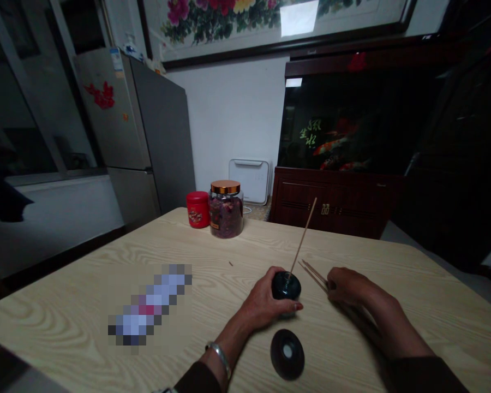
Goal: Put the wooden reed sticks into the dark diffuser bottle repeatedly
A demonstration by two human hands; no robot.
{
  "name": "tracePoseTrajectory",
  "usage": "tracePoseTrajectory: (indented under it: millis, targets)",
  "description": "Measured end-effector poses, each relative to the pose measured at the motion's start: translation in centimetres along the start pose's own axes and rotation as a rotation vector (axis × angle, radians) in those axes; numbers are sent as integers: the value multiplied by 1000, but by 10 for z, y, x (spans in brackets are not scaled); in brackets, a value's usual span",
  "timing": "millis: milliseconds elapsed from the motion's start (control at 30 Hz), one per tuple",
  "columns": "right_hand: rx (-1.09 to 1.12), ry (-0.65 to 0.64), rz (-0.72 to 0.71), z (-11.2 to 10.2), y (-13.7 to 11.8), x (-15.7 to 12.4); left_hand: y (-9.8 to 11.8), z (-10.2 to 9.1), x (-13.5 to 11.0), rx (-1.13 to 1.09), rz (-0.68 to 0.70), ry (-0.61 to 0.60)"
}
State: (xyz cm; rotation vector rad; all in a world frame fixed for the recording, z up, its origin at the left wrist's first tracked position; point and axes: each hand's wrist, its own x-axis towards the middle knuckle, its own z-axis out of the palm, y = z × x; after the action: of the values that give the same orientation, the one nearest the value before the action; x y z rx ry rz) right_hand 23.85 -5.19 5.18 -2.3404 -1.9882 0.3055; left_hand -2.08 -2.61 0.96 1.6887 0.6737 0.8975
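Observation:
My left hand (pixel 265 300) is wrapped round a small dark, glossy incense holder (pixel 286 286) on the wooden table. One thin brown incense stick (pixel 305 234) rises from it, leaning to the right. To the right, my right hand (pixel 347 284) is closed on a few incense sticks (pixel 314 275), whose tips point toward the holder without touching it. A dark round lid (pixel 287 355) with a pale spot in its middle lies on the table, just in front of the holder.
A red jar (pixel 198 210) and a clear jar (pixel 226 213) with a copper-coloured lid stand at the table's (pixel 167 338) far edge. A pixelated long object (pixel 151 305) lies at left. A broken stick bit (pixel 231 264) rests mid-table. Behind are a fridge (pixel 163 131) and fish tank (pixel 335 125).

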Motion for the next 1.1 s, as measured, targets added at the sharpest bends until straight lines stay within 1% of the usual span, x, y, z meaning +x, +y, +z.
tracePoseTrajectory:
  millis: [267, 567, 833, 1033, 1100]
  targets:
    - [-13, -1, 13, 6, 3, 6, -4, 0, 1, -3, -17, 8]
    - [-19, -33, 5, 11, 7, 10, -1, 0, 1, 8, -39, 14]
    - [-39, -38, 5, 12, 1, 10, 0, 0, 1, 0, -35, 12]
    - [0, -50, -8, 15, -1, 10, -1, 0, 1, -4, -20, 2]
    - [30, -49, -20, 13, -3, 8, 0, 1, 0, -10, -26, 3]
